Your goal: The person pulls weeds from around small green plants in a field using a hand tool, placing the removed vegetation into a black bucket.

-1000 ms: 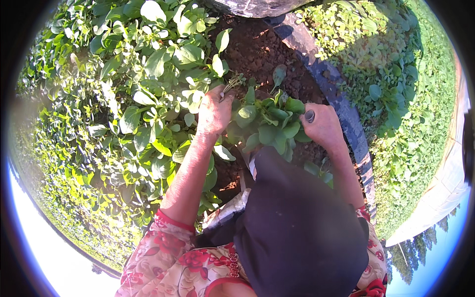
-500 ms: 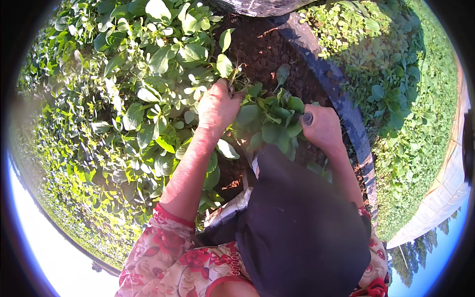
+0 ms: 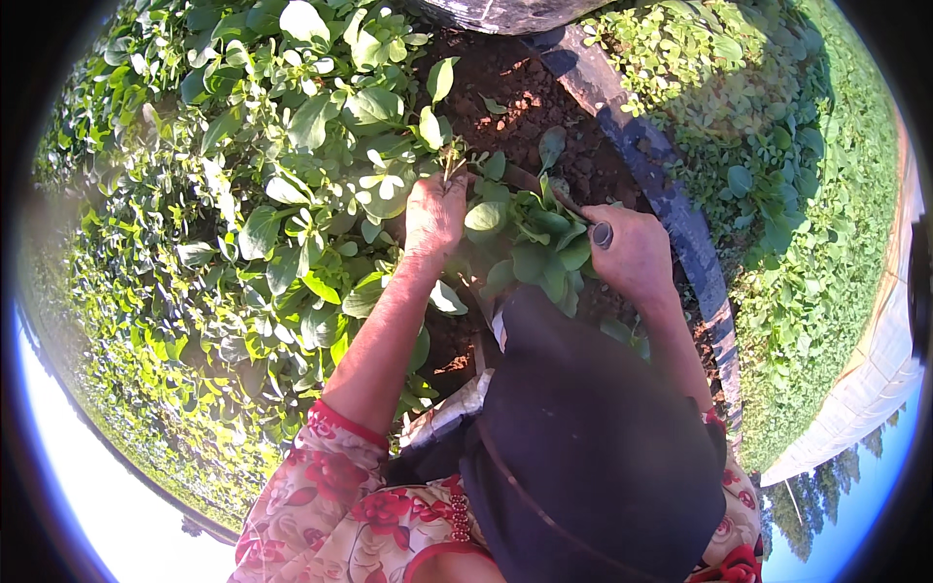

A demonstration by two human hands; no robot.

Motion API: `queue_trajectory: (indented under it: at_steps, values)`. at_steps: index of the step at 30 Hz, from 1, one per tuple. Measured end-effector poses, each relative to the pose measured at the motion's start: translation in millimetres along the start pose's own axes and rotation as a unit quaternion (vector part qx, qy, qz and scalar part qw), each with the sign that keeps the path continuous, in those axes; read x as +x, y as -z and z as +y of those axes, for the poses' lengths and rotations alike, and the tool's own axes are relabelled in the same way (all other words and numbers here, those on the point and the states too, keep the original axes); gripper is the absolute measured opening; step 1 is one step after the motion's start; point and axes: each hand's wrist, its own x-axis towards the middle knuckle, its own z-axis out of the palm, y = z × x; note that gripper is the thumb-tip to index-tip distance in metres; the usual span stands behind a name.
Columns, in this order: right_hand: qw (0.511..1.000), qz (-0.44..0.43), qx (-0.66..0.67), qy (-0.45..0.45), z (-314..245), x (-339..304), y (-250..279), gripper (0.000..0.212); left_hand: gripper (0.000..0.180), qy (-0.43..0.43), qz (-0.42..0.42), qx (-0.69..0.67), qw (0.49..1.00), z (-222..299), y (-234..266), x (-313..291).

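Observation:
My left hand (image 3: 434,216) is closed on the pale stem base of a leafy green plant (image 3: 450,163), at the edge of the dense leaves. To its right, my right hand (image 3: 632,248) is wrapped round a knife; the dark round butt of its handle (image 3: 603,234) sticks out of the fist. A thin brownish blade (image 3: 525,179) runs from that fist toward my left fingers, partly hidden by leaves. A bunch of cut-looking leafy greens (image 3: 544,238) lies between the hands, below the blade. Whether either hand touches this bunch is hard to see.
Thick leafy plants (image 3: 282,214) fill the left side. Bare brown soil (image 3: 505,97) lies beyond my hands. A dark hose-like strip (image 3: 671,185) curves down the right, with another planted bed (image 3: 797,321) past it. A dark rounded object (image 3: 515,12) stands at the top edge.
My left hand has turned and shifted slightly, with the stem base now showing above its fingers. The right hand has tilted a little, and more of the blade shows.

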Motion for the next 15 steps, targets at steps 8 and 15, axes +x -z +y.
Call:
queue_trajectory:
  at_steps: [8,15]
  values:
    - [0.998,-0.001,0.049,-0.029,-3.2,2.1,7.4,0.021,0.027,-0.035,0.067,-0.099,0.992,-0.1,7.5,2.1]
    - [0.999,-0.003,0.031,-0.026,-7.5,-4.3,17.5,0.020,0.048,-0.028,-0.043,0.250,0.967,3.2,14.1,-14.4]
